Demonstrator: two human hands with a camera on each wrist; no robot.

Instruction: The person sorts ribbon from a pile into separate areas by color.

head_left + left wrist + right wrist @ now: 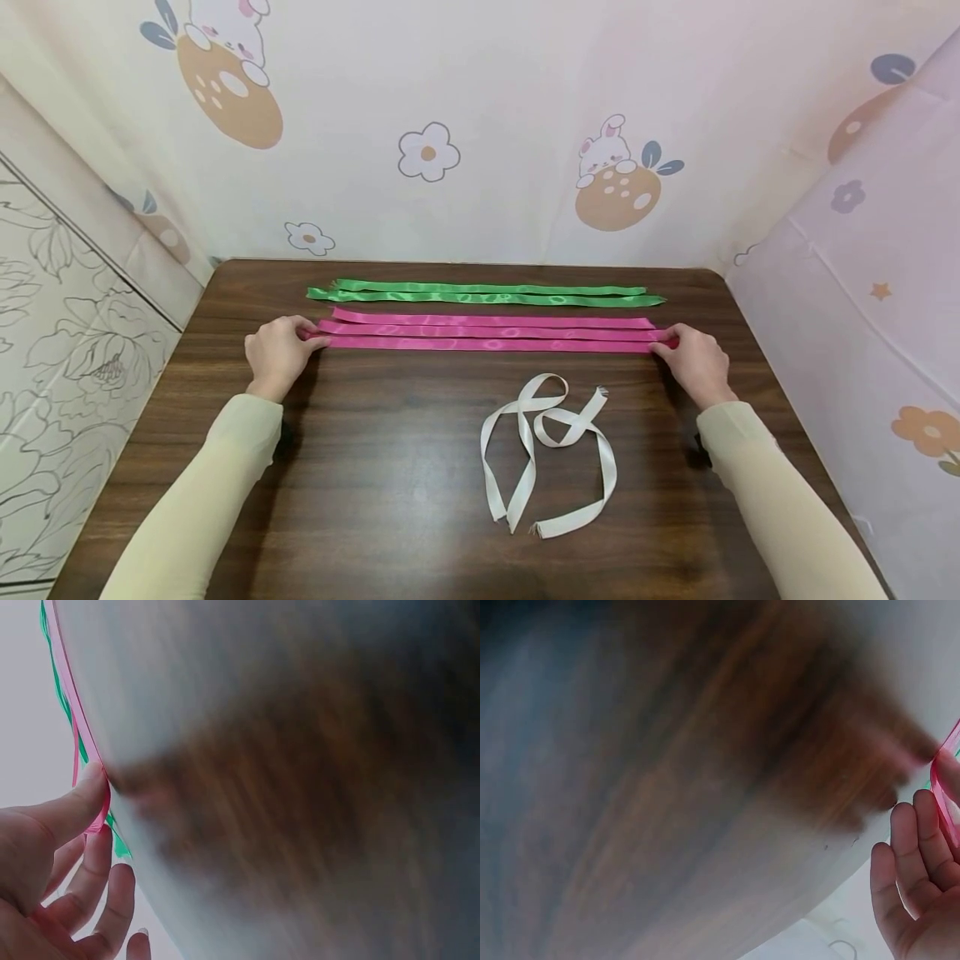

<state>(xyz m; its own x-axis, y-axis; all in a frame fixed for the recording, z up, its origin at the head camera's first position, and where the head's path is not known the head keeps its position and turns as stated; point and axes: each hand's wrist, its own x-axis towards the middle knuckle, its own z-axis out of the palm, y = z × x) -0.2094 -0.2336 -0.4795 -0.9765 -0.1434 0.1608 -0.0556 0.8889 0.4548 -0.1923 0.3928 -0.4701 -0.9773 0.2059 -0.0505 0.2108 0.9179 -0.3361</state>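
Three pink satin ribbons [491, 332] lie side by side across the table. My left hand [279, 356] is at their left ends and pinches the nearest pink ribbon [420, 343] between thumb and fingers. At the other end, my right hand [696, 364] pinches that same ribbon, which runs straight between the two hands. The left wrist view shows the pink end under the left thumb [75, 806], other fingers loosely bent. Only a bit of pink ribbon [946, 795] shows at the right fingers in the right wrist view.
Two green ribbons [487, 297] run parallel behind the pink ones. Loose white ribbon [525, 450] lies in loops and crossings nearer the front, right of centre. The dark wooden table [390, 467] meets a printed curtain [510, 192] at the back.
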